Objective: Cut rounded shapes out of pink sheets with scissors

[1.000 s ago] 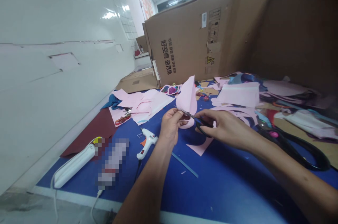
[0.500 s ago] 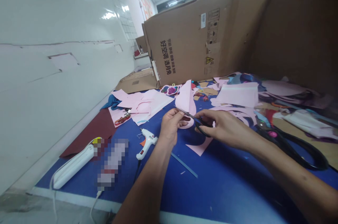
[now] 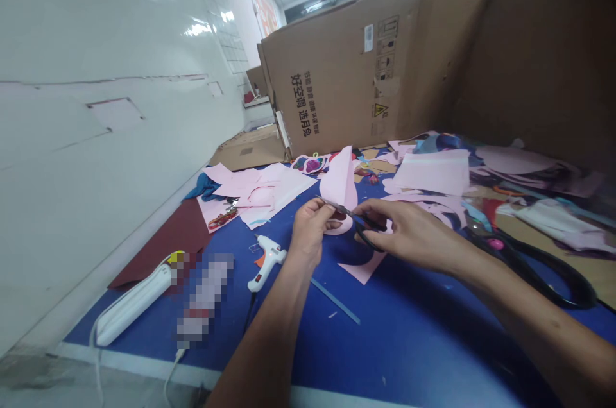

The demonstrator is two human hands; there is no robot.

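Table edge: pale rim on the blue table, nearer the wearer than both hands; blue surface spreads between the forearms.
Cardboard box: stands beyond the hands, contents hidden.
Pink sheet: folded, rising just beyond the left hand — pinched between its thumb and fingers.
Small scissors: in the right hand, fingers curled around the handles — blades at the sheet by the left fingertips.
Glue gun: left of the left hand.

Left hand bare, right hand bare, forearms too, and a small spot elbow-side of the right wrist!
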